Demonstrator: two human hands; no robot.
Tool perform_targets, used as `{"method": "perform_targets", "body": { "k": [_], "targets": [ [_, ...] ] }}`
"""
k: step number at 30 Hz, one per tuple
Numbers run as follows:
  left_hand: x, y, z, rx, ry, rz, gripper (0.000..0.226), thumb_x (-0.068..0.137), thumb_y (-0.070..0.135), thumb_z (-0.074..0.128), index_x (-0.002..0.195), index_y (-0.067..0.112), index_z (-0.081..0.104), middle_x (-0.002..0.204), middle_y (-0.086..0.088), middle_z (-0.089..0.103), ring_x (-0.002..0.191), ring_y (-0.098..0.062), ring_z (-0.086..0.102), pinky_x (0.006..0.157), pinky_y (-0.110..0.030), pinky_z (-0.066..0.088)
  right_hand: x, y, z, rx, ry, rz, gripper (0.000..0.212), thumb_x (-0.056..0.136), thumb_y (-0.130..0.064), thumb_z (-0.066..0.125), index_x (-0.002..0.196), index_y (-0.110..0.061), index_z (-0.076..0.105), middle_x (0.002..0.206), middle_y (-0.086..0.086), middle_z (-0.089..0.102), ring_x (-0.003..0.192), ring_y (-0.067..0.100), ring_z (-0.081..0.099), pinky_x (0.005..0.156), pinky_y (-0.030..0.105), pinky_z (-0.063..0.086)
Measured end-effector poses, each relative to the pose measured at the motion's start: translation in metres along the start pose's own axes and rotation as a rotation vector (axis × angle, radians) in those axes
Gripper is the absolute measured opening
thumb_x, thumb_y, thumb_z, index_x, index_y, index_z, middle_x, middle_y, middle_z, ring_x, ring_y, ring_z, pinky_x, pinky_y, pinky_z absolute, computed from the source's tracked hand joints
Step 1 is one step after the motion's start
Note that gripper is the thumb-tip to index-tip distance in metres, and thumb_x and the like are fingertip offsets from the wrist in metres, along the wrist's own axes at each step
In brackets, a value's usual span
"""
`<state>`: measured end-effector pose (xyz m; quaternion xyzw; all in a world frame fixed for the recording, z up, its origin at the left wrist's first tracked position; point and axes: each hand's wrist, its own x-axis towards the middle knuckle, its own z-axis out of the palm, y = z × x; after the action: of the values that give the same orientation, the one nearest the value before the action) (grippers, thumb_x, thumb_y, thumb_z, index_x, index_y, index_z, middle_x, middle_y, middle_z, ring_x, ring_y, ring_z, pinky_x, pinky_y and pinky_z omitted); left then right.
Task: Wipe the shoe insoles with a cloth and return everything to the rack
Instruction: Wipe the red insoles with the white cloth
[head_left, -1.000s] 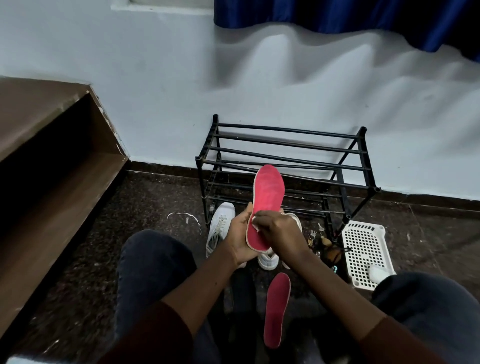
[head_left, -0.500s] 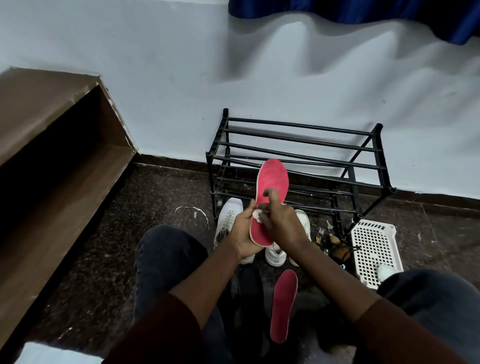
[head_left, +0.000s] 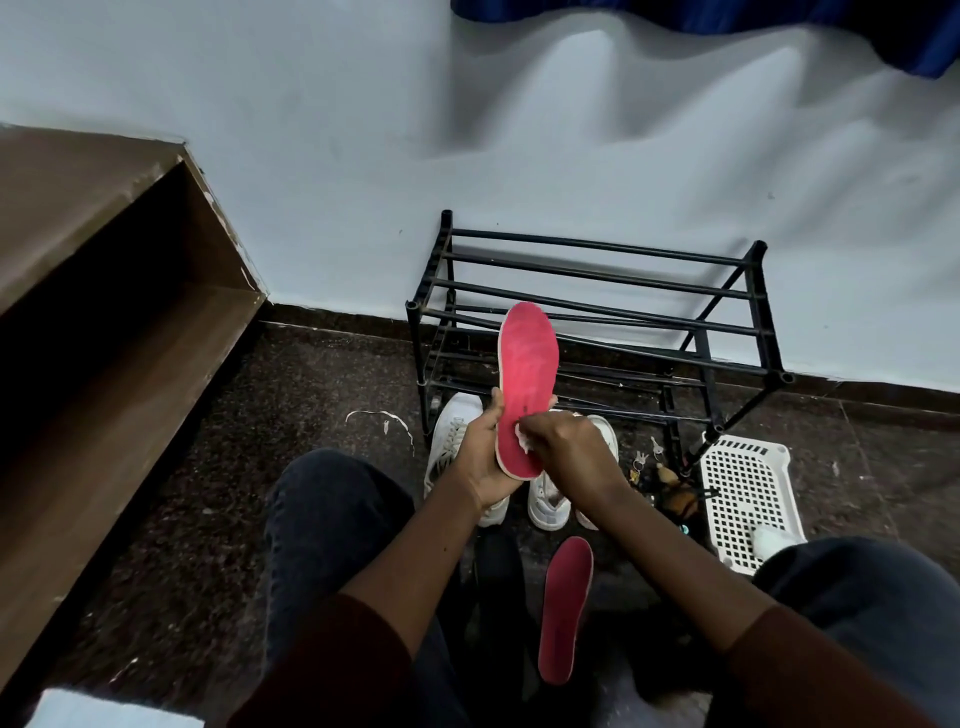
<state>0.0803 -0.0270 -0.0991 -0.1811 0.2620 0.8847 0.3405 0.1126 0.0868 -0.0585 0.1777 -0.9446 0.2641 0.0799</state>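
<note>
My left hand (head_left: 485, 452) holds a red insole (head_left: 527, 374) upright by its lower half, toe end up, in front of the black shoe rack (head_left: 602, 312). My right hand (head_left: 569, 452) presses a small white cloth (head_left: 522, 441) against the insole's lower part; most of the cloth is hidden under the fingers. A second red insole (head_left: 566, 608) lies flat on the floor between my knees. Two white sneakers (head_left: 452, 436) (head_left: 550, 499) stand on the floor behind my hands, partly hidden.
A white perforated plastic basket (head_left: 745, 493) sits on the floor right of the rack, with keys and small items (head_left: 670, 488) beside it. A brown wooden shelf unit (head_left: 104, 312) stands at the left. The wall runs behind the rack.
My right hand with the cloth has slid down the insole from its middle towards the heel end. The view has shifted slightly.
</note>
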Motion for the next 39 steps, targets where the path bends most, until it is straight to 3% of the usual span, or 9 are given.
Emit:
{"method": "perform_targets", "body": {
  "k": [4, 8, 13, 17, 22, 27, 30, 36, 39],
  "targets": [
    [-0.002, 0.000, -0.001, 0.033, 0.004, 0.021, 0.071, 0.096, 0.057, 0.028, 0.098, 0.003, 0.074, 0.097, -0.011, 0.071, 0.088, -0.019, 0.070, 0.083, -0.032, 0.055, -0.005, -0.010, 0.011, -0.046, 0.014, 0.015, 0.020, 0.059, 0.008, 0.070, 0.067, -0.010, 0.069, 0.065, 0.006, 0.064, 0.053, 0.025, 0.060, 0.049, 0.017, 0.039],
    [0.000, 0.001, -0.006, 0.044, 0.062, 0.088, 0.072, 0.095, 0.059, 0.027, 0.092, 0.008, 0.077, 0.096, -0.007, 0.073, 0.088, -0.017, 0.066, 0.084, -0.030, 0.050, -0.029, -0.019, 0.019, 0.074, -0.044, -0.055, 0.011, 0.069, -0.001, 0.064, 0.069, -0.011, 0.066, 0.072, 0.003, 0.063, 0.063, 0.022, 0.059, 0.051, 0.033, 0.048],
    [0.002, 0.001, -0.004, 0.043, 0.082, 0.084, 0.068, 0.095, 0.061, 0.026, 0.112, 0.009, 0.065, 0.093, -0.009, 0.073, 0.084, -0.019, 0.069, 0.087, -0.034, 0.048, -0.030, -0.009, 0.016, 0.086, -0.096, -0.049, 0.009, 0.071, -0.002, 0.060, 0.070, -0.009, 0.067, 0.070, 0.004, 0.063, 0.063, 0.022, 0.058, 0.052, 0.035, 0.046],
    [-0.002, -0.001, 0.002, 0.021, 0.024, 0.024, 0.073, 0.095, 0.059, 0.023, 0.097, 0.005, 0.073, 0.090, -0.011, 0.073, 0.079, -0.022, 0.071, 0.086, -0.036, 0.050, -0.011, -0.002, 0.008, 0.026, 0.020, 0.073, 0.008, 0.071, 0.004, 0.062, 0.069, -0.001, 0.067, 0.071, 0.014, 0.066, 0.063, 0.031, 0.061, 0.054, 0.038, 0.049],
    [-0.004, -0.009, 0.004, -0.011, 0.018, 0.038, 0.066, 0.097, 0.055, 0.027, 0.113, 0.000, 0.061, 0.099, -0.015, 0.068, 0.085, -0.026, 0.070, 0.076, -0.038, 0.057, -0.007, -0.007, 0.004, -0.010, 0.139, 0.212, 0.009, 0.074, 0.007, 0.060, 0.075, 0.004, 0.069, 0.074, 0.020, 0.063, 0.065, 0.034, 0.060, 0.053, 0.036, 0.047],
    [-0.002, -0.004, -0.003, 0.031, 0.073, 0.080, 0.075, 0.099, 0.055, 0.020, 0.089, 0.008, 0.077, 0.092, -0.008, 0.074, 0.081, -0.018, 0.071, 0.083, -0.031, 0.053, -0.027, -0.018, 0.011, 0.120, 0.099, 0.184, 0.014, 0.074, 0.005, 0.065, 0.082, -0.001, 0.073, 0.083, 0.017, 0.069, 0.073, 0.029, 0.064, 0.067, 0.032, 0.050],
    [-0.001, -0.005, -0.004, 0.084, 0.105, 0.065, 0.068, 0.098, 0.056, 0.019, 0.101, 0.008, 0.067, 0.091, -0.010, 0.074, 0.081, -0.018, 0.070, 0.093, -0.032, 0.044, -0.032, -0.018, 0.011, 0.118, 0.073, 0.128, 0.012, 0.068, 0.006, 0.068, 0.073, -0.003, 0.073, 0.074, 0.013, 0.069, 0.064, 0.025, 0.064, 0.062, 0.030, 0.050],
    [-0.001, -0.013, 0.002, 0.060, 0.067, -0.030, 0.062, 0.097, 0.055, 0.026, 0.108, 0.004, 0.061, 0.094, -0.013, 0.070, 0.086, -0.024, 0.070, 0.078, -0.035, 0.056, 0.000, 0.002, 0.009, -0.023, 0.083, 0.175, 0.007, 0.069, 0.007, 0.065, 0.066, 0.002, 0.068, 0.066, 0.018, 0.061, 0.056, 0.032, 0.058, 0.049, 0.030, 0.043],
    [-0.004, -0.017, 0.002, 0.045, 0.035, -0.033, 0.058, 0.099, 0.051, 0.026, 0.110, 0.006, 0.061, 0.100, -0.013, 0.069, 0.091, -0.024, 0.069, 0.084, -0.035, 0.054, 0.012, 0.009, 0.007, -0.022, 0.116, 0.176, 0.006, 0.072, 0.006, 0.064, 0.068, 0.003, 0.069, 0.067, 0.019, 0.062, 0.058, 0.033, 0.059, 0.051, 0.035, 0.048]
  ]
}}
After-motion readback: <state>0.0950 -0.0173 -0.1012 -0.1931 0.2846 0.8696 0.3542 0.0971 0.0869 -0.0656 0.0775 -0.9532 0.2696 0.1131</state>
